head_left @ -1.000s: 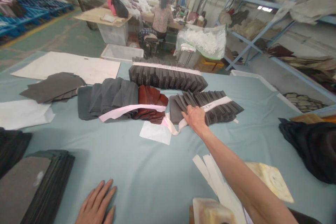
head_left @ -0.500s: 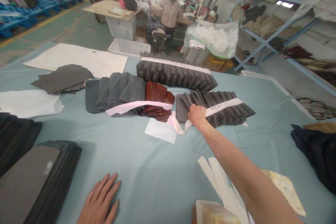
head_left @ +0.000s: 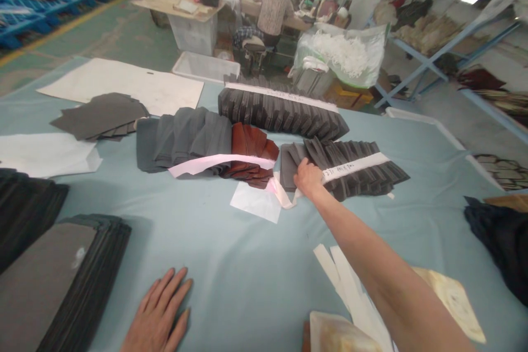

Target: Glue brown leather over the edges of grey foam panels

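Observation:
My right hand [head_left: 308,177] reaches across the table with its fingers curled on the left end of a fanned bundle of dark grey cut pieces [head_left: 363,181]. A white paper strip [head_left: 373,166] with handwriting lies across that bundle and runs up to the hand. The fingertips are partly hidden against the pieces. My left hand [head_left: 159,308] lies flat on the table, fingers stretched out and holding nothing. Left of the right hand are reddish-brown pieces [head_left: 251,146] and lighter grey pieces [head_left: 190,137], crossed by a pink strip [head_left: 218,162].
Another banded dark bundle [head_left: 280,113] lies behind. Tall stacks of dark pieces [head_left: 49,286] stand at the left. Loose white strips [head_left: 355,291] lie beneath the right forearm. Dark cloth [head_left: 499,242] is at the right edge. A person [head_left: 272,11] sits beyond the table.
The view has shifted slightly. My right hand stays at the bundle's left end, and the loose strip end beside it shows less of its curl. My left hand stays flat.

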`<move>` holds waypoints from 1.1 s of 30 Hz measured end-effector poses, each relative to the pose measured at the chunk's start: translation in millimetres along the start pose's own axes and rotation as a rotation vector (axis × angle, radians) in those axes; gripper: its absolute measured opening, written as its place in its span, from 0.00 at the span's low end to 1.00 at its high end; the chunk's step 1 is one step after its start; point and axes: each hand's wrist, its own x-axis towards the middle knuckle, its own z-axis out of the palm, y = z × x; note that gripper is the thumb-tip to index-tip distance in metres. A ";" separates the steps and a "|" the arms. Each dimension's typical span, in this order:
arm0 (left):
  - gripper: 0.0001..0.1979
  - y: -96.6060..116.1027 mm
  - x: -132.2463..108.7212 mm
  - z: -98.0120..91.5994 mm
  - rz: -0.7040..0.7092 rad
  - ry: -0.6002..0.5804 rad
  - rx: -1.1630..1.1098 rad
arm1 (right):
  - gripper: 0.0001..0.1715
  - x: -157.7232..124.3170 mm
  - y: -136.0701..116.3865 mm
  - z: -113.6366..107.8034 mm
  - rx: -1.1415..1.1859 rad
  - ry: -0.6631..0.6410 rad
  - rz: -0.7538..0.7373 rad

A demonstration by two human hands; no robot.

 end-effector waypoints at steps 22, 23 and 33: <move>0.28 1.7 -3.1 3.6 -0.018 0.014 -0.041 | 0.26 -23.6 25.8 15.8 0.098 0.024 0.173; 0.28 1.8 -2.5 3.2 -0.015 0.016 -0.042 | 0.26 -24.6 25.5 15.4 0.096 0.038 0.173; 0.27 0.5 -0.6 2.5 -0.003 0.003 -0.025 | 0.34 -24.3 13.7 6.0 0.027 0.160 0.103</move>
